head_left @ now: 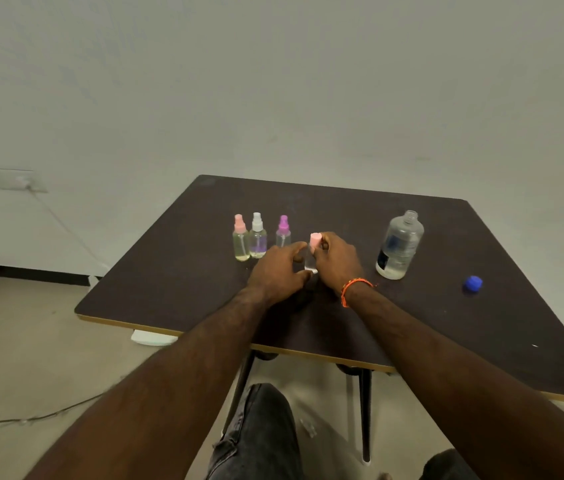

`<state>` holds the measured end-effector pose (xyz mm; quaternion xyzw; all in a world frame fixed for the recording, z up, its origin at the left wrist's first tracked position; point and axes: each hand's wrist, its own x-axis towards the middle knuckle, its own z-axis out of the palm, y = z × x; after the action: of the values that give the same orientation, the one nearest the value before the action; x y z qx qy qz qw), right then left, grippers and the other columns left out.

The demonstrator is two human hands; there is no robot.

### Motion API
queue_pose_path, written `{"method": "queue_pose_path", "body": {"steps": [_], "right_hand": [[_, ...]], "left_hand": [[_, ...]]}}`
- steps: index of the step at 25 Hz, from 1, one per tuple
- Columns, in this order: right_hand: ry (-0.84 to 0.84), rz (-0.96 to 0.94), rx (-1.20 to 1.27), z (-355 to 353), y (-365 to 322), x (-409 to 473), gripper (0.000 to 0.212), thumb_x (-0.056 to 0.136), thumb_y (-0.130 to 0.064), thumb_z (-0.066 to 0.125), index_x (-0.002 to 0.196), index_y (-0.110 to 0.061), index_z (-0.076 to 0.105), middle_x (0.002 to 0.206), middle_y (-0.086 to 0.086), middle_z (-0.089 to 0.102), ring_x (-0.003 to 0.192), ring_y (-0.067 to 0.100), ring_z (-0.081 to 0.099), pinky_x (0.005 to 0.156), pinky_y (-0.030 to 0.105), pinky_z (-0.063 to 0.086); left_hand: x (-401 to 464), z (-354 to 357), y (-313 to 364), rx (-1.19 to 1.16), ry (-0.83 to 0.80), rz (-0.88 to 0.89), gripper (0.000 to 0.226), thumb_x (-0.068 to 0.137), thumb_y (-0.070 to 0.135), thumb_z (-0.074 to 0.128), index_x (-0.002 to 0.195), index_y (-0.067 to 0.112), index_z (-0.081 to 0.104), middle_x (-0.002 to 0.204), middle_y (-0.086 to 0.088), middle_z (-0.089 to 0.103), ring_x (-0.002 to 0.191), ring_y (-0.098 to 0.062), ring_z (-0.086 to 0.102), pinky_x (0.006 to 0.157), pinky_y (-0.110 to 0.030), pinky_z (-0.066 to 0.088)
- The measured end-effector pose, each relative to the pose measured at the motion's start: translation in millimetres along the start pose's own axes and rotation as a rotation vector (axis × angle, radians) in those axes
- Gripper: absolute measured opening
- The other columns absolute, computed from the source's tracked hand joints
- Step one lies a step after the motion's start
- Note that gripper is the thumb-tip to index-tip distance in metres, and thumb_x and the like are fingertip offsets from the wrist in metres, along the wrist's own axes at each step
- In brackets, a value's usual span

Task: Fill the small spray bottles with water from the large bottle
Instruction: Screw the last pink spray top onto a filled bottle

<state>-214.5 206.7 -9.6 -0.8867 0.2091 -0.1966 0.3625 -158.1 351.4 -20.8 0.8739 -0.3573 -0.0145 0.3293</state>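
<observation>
On the dark table [343, 209] a small clear spray bottle [309, 261] stands upright between my hands. My left hand [279, 271] curls round its body. My right hand [337, 259] pinches its pink spray top [315, 241] from the right. Behind them stand three more small spray bottles: one with a pink top [240, 242], one with a white top [257, 237] and one with a purple top [283, 232]. The large clear bottle [400, 245] stands uncapped to the right, partly filled with water. Its blue cap [472, 284] lies further right on the table.
The table's front edge runs close to my knees. A wall socket [21, 181] with a cable sits low on the left wall, and the cable trails across the floor [31, 417]. A white object [152, 337] lies under the table's left edge.
</observation>
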Motion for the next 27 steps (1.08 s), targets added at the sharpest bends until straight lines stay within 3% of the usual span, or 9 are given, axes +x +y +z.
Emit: {"method": "queue_pose_path", "body": {"steps": [4,7,14,19,22,27], "right_hand": [[-0.018,0.021,0.020,15,-8,20,0.027,0.098,-0.019,0.054,0.123,-0.014,0.063,0.114,0.008,0.070,0.099,0.026,0.066,0.085,0.037,0.054],[-0.023,0.005,0.044,25,-13,30,0.030,0.100,-0.019,0.052,0.128,-0.013,0.061,0.119,0.010,0.069,0.105,0.027,0.065,0.093,0.041,0.053],[-0.024,0.007,0.045,8,-8,17,0.048,0.100,-0.022,0.056,0.146,-0.013,0.044,0.140,0.009,0.058,0.122,0.026,0.060,0.104,0.041,0.048],[0.048,-0.133,-0.255,-50,29,-24,0.035,0.094,-0.033,0.057,0.128,-0.026,0.057,0.118,-0.002,0.070,0.102,0.021,0.067,0.088,0.041,0.055],[0.119,-0.083,-0.413,-92,51,-49,0.029,0.094,-0.038,0.054,0.121,-0.031,0.060,0.113,-0.002,0.071,0.100,0.025,0.067,0.082,0.041,0.056],[0.195,0.062,-0.521,-151,96,-68,0.027,0.093,-0.033,0.054,0.116,-0.023,0.065,0.109,0.003,0.071,0.098,0.026,0.066,0.080,0.041,0.056]], "left_hand": [[4,-3,-6,0.013,0.065,0.005,0.038,0.091,0.024,0.075,0.128,0.022,0.066,0.118,0.000,0.075,0.108,-0.018,0.069,0.097,-0.040,0.057],[8,-7,-13,0.018,0.143,-0.031,0.030,0.089,0.024,0.075,0.119,0.022,0.069,0.110,0.000,0.074,0.100,-0.018,0.068,0.092,-0.043,0.060],[2,-6,-14,0.017,0.100,-0.003,0.023,0.091,0.024,0.075,0.114,0.021,0.070,0.108,0.005,0.073,0.101,-0.012,0.067,0.094,-0.039,0.059],[3,10,27,0.038,0.002,0.096,0.040,0.093,0.032,0.073,0.130,0.021,0.065,0.125,0.002,0.071,0.115,-0.014,0.065,0.101,-0.038,0.055],[8,30,64,0.040,-0.055,0.146,0.053,0.092,0.040,0.075,0.138,0.020,0.059,0.130,0.002,0.069,0.120,-0.017,0.065,0.101,-0.036,0.053],[15,67,120,0.005,-0.133,0.225,0.071,0.086,0.056,0.077,0.142,0.020,0.054,0.133,-0.001,0.067,0.118,-0.019,0.065,0.101,-0.036,0.053]]}}
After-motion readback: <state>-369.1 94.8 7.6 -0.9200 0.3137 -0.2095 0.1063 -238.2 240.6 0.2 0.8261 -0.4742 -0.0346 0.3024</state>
